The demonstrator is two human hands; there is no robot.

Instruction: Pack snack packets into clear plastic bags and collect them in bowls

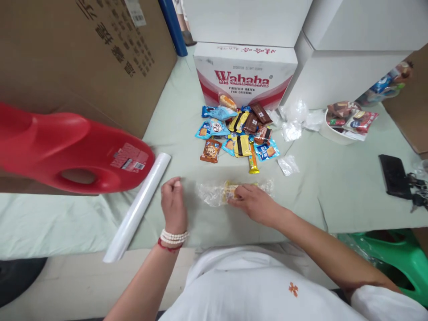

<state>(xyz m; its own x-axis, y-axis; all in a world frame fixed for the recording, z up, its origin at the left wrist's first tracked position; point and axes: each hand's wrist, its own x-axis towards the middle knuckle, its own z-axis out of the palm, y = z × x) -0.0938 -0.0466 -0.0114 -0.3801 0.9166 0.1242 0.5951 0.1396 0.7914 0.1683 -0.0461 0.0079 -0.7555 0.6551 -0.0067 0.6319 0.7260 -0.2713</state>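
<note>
My right hand [256, 204] grips a yellow snack packet [229, 191] from its right side. Clear plastic film [210, 194] lies around the packet and sticks out past both ends, flat on the cloth. To the left, my left hand [174, 207] hovers at the table's front with its fingers curled against the thumb. What they hold, if anything, is hidden. Just beyond both hands is a pile of wrapped snacks [240, 127] in blue, yellow and brown. A white roll of film [140, 207] lies slantwise beside my left hand.
A red plastic jug [100, 142] and a large cardboard box [83, 58] crowd the left. The Wahaha carton [245, 80] stands behind the snacks. Crumpled film balls [289, 165], a white bowl [329, 131] of snacks, a black phone [394, 176] and keys [419, 194] lie right.
</note>
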